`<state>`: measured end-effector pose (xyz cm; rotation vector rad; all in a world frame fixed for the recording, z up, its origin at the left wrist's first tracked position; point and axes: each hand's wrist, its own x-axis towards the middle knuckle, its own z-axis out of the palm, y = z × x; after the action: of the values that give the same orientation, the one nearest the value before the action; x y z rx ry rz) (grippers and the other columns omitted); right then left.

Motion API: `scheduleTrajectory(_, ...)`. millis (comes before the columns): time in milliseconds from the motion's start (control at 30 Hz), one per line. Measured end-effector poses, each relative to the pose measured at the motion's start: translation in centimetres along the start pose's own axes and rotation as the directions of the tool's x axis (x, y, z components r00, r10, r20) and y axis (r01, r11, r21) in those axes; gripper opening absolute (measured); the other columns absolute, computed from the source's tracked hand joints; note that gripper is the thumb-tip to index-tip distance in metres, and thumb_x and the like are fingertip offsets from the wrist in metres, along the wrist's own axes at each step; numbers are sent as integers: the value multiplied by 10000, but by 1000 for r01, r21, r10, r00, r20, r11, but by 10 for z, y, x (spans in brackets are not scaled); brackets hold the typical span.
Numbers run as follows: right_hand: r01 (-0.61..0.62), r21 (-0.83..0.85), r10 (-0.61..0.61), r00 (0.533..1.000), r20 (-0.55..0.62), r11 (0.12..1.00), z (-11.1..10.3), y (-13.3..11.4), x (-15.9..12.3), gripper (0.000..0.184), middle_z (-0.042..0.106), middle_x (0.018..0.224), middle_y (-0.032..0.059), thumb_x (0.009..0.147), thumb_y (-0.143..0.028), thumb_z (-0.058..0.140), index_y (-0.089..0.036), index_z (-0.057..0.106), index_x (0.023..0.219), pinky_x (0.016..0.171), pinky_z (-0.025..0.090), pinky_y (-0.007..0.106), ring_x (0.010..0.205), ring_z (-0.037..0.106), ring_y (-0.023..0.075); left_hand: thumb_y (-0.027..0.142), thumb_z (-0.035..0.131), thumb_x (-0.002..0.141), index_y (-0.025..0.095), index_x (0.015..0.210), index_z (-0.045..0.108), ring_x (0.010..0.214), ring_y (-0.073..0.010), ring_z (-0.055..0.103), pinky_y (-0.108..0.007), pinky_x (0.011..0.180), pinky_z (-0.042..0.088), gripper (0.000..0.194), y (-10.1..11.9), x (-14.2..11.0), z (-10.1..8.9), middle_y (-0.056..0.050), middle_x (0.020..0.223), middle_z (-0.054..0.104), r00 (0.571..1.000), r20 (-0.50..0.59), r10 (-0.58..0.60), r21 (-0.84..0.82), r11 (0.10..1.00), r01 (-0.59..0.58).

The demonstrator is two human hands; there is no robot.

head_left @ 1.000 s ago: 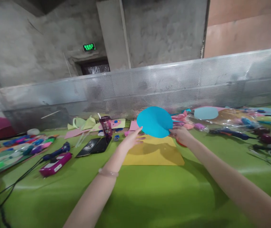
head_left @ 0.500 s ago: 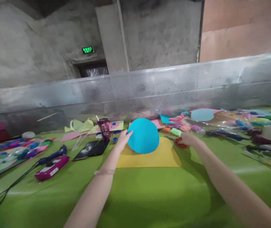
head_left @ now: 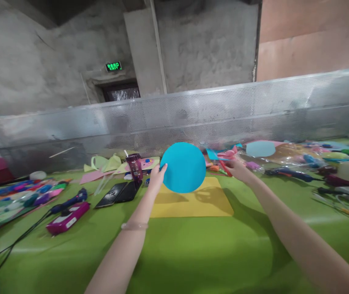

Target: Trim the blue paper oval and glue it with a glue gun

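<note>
My left hand [head_left: 156,176] pinches the left edge of a blue paper circle [head_left: 183,167] and holds it upright above a yellow sheet [head_left: 192,203] that lies flat on the green table [head_left: 174,253]. To the right, my right hand [head_left: 236,168] is closed on red-handled scissors [head_left: 225,167], lifted a little off the table beside pink and blue paper scraps.
Two dark phones [head_left: 119,192] and a maroon bottle [head_left: 135,165] sit left of the yellow sheet. A magenta glue gun [head_left: 67,212] with black cable and a tray of coloured clay [head_left: 12,197] lie far left. Tools and plastic-wrapped craft supplies [head_left: 299,161] crowd the right. A perforated metal barrier [head_left: 223,110] backs the table.
The circle passed from my right hand to my left and now stands raised. My right hand reached right, took the red scissors and lifted them.
</note>
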<state>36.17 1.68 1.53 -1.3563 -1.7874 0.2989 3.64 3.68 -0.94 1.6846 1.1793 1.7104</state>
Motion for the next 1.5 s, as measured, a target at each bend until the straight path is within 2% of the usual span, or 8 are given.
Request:
scheduleTrajectory(133, -18, 187, 21, 1000, -12, 982, 6, -19, -7, 348, 554, 592, 9, 745, -483, 506, -144, 573, 784, 483, 421, 226, 555, 518, 131, 466, 509, 767, 168, 962, 614, 909, -252, 593, -323, 771, 436, 372, 4, -2, 1, -95, 1000, 657, 1000, 8, 18, 4, 1000, -18)
scheduleTrajectory(300, -66, 243, 37, 992, 122, 968, 13, -24, -13, 315, 536, 583, -12, 752, -428, 517, -150, 565, 891, 419, 426, 205, 463, 495, 101, 459, 509, 773, 167, 936, 630, 928, -256, 583, -321, 791, 426, 355, 8, -5, 3, -87, 983, 662, 998, 8, 55, 12, 998, -55)
scheduleTrajectory(567, -99, 268, 49, 981, 187, 958, 23, -25, -14, 232, 501, 533, -33, 710, -323, 554, -141, 552, 855, 381, 417, 197, 433, 489, 93, 461, 507, 769, 153, 934, 632, 937, -257, 576, -337, 804, 418, 370, 12, -6, 5, -78, 948, 670, 997, 14, 76, 21, 997, -76)
scheduleTrajectory(867, -100, 338, 25, 975, 219, 936, 25, -30, -19, 151, 474, 445, -54, 696, -225, 494, -154, 519, 827, 401, 428, 216, 396, 478, 99, 440, 513, 774, 150, 948, 630, 897, -253, 590, -347, 789, 427, 357, 12, -6, 6, -90, 958, 669, 997, 20, 73, -52, 996, -72)
scheduleTrajectory(1067, -99, 362, 17, 975, 223, 927, 25, -35, -21, 78, 480, 443, -52, 670, -205, 490, -170, 477, 739, 416, 447, 226, 385, 484, 98, 447, 523, 769, 150, 951, 637, 913, -257, 587, -346, 786, 434, 367, 8, -4, 5, -93, 982, 664, 997, 12, 72, -56, 996, -72)
scheduleTrajectory(1500, -103, 364, 28, 978, 207, 926, 25, -38, -23, 86, 489, 440, -52, 654, -204, 461, -175, 463, 735, 412, 461, 232, 380, 484, 102, 445, 535, 764, 160, 973, 633, 918, -252, 587, -337, 781, 438, 367, 7, -6, 8, -89, 983, 662, 998, 16, 67, -74, 995, -65)
